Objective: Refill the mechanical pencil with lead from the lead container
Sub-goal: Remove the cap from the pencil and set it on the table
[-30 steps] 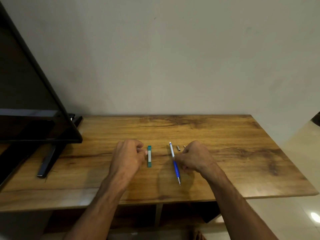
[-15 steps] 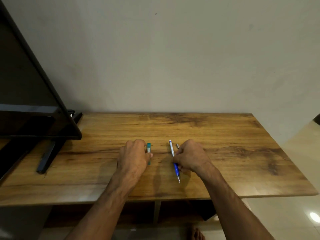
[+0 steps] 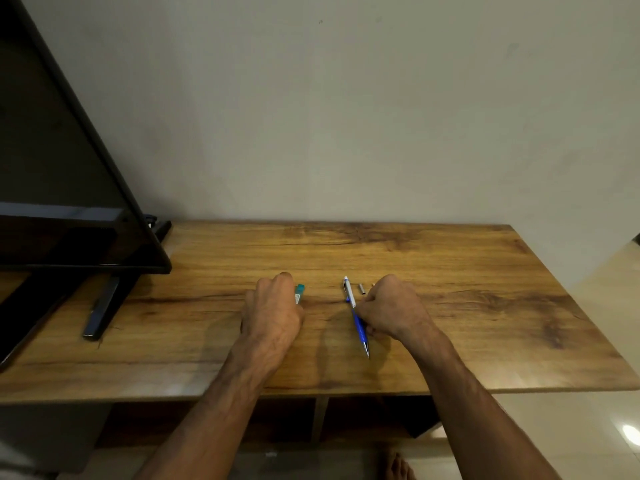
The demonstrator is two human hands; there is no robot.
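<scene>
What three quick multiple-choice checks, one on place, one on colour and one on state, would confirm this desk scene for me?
1. Where does the small teal lead container lie?
A. right of the pencil
B. under the left hand's fingers, left of the pencil
C. on the black monitor's stand

2. What colour is the mechanical pencil's grip?
A. blue
B. red
C. yellow

3. How does the pencil stand?
A. upright in a cup
B. lifted high off the desk
C. lying on the wooden desk, with the right hand closed at its barrel

Answers: 1 B, the teal end shows beside the left fingers; 2 A, the lower barrel is blue; 3 C, its tip rests on the wood.
</scene>
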